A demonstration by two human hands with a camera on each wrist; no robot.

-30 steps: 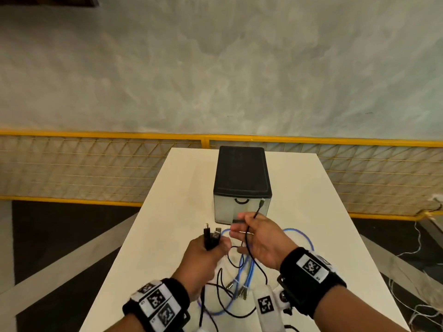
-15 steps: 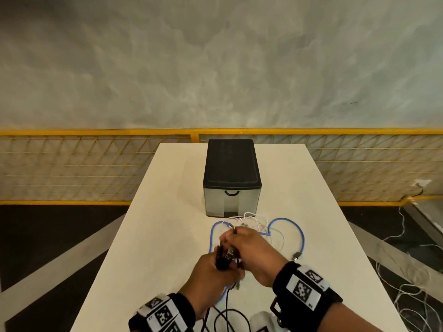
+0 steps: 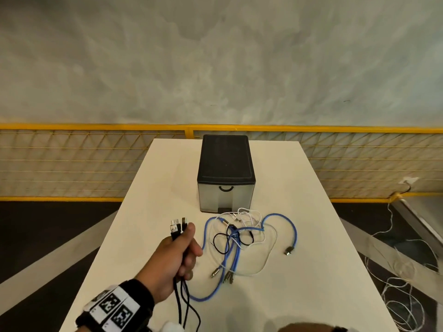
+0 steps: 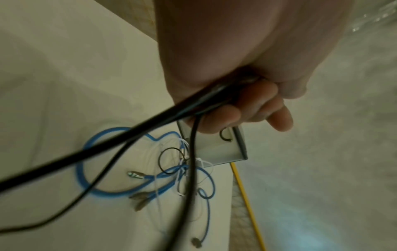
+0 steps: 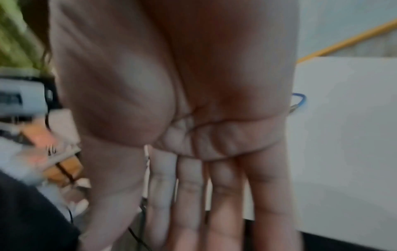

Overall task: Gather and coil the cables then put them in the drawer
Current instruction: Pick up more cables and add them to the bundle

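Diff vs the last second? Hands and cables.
The right hand let go of the black cables and pulled back to the table's near edge, fingers straight. The left hand keeps its grip on them, shifted left. The blue cable, white cable and closed drawer stayed put.

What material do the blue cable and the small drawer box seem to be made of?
Blue cable: probably a woven or braided jacket, since it looks matte and slightly textured, with shiny, metal-looking connector ends.
Drawer box: looks like plastic, with a matte black top and a translucent, frosted grey drawer front carrying a dark curved handle.
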